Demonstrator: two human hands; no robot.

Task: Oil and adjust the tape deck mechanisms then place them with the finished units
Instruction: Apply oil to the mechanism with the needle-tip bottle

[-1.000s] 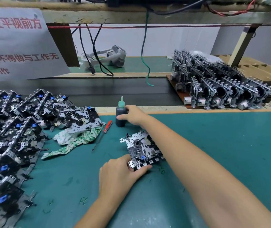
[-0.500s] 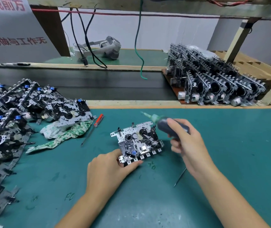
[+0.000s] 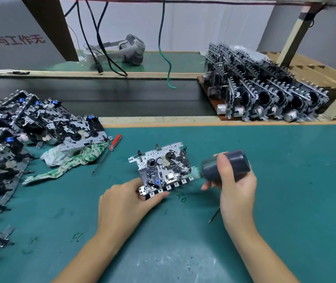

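A metal tape deck mechanism lies flat on the green mat in the middle. My left hand grips its near left corner. My right hand holds a dark oil bottle tipped on its side, its green nozzle touching the mechanism's right edge. A thin metal tool also sticks out below my right hand. A pile of several mechanisms covers the left side. Several upright mechanisms stand in rows on a board at the back right.
A red-handled screwdriver and a crumpled green-and-white rag lie left of the mechanism. A dark conveyor belt runs behind the mat. Behind the belt, a grey headset rests under hanging cables.
My right hand took the oil bottle from the back of the mat, brought it over, and tipped its nozzle down onto the mechanism's right edge. My left hand kept its hold.
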